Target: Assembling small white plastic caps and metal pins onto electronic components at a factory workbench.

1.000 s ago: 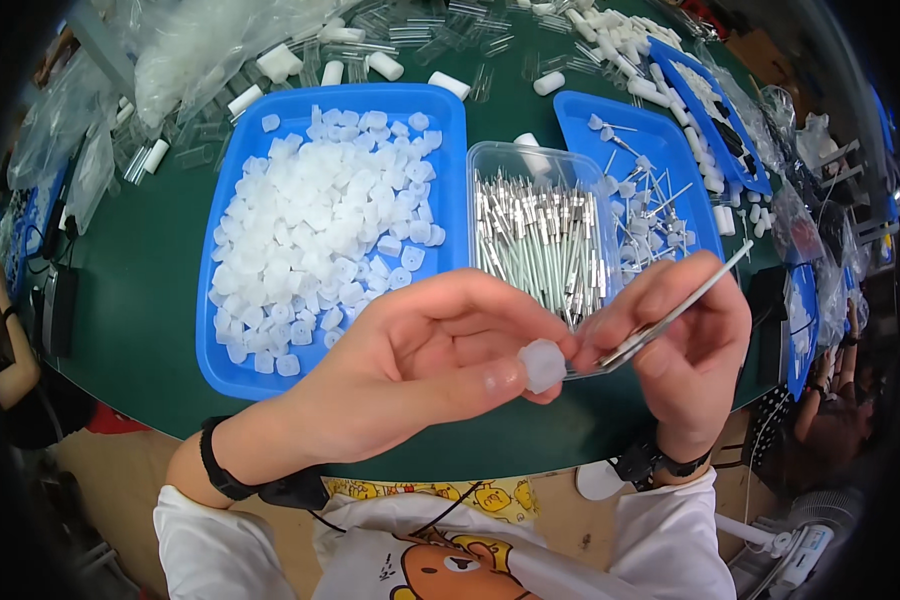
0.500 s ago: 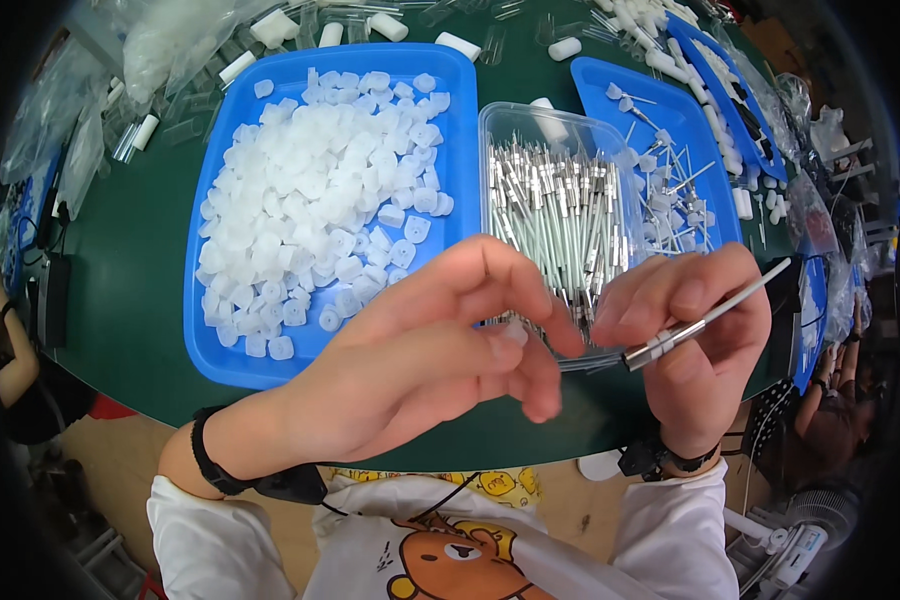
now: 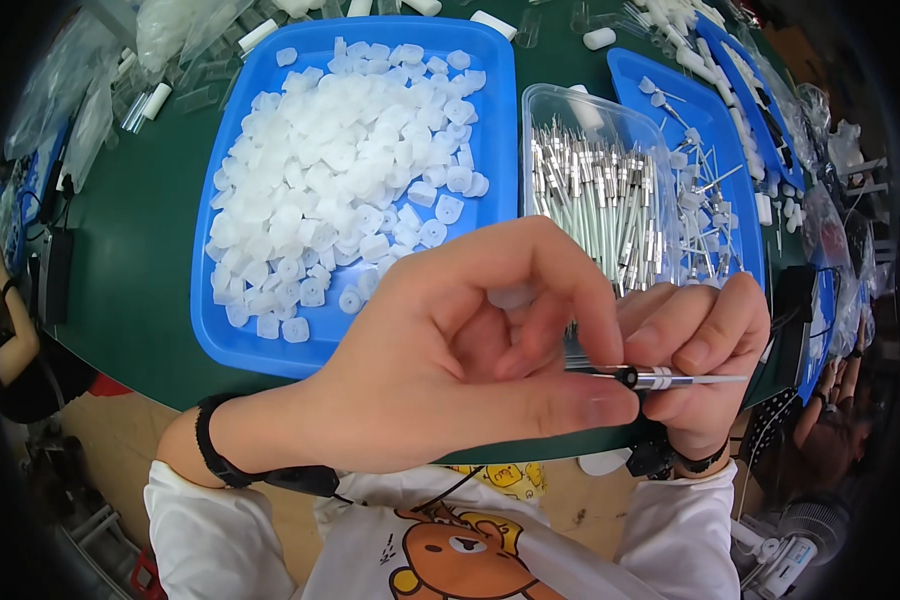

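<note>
Right of the frame's centre, the right hand (image 3: 707, 345) holds a pin (image 3: 660, 379), the left hand (image 3: 440, 380) narrow at its dark end, whether gripping I cannot tell, so slack fingertips could let it slip.

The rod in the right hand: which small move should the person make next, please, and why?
Probably hold the rod steady with the right hand, and gently close the left hand's thumb and index finger on its dark end. That end faces left, close to those fingers; I cannot tell whether they grip it.
</note>
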Motion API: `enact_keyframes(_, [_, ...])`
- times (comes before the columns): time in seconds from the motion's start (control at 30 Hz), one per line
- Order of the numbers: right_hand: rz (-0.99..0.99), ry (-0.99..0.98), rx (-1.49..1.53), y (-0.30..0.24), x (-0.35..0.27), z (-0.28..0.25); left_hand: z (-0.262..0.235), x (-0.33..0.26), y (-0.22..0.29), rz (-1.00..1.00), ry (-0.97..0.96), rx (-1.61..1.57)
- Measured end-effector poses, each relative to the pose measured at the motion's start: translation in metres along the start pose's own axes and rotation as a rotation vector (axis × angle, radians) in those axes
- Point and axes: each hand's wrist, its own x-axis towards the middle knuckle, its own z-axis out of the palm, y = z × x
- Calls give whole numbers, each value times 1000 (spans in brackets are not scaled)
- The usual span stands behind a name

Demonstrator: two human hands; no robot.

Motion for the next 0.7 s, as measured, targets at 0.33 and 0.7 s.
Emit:
enact_keyframes(0.33, [47,27,-90,2,-1,3,-2,1,-9,122,-14,41])
enact_keyframes(0.7, [88,-23,-20,6,0,0,1,3,-12,160,51,-64])
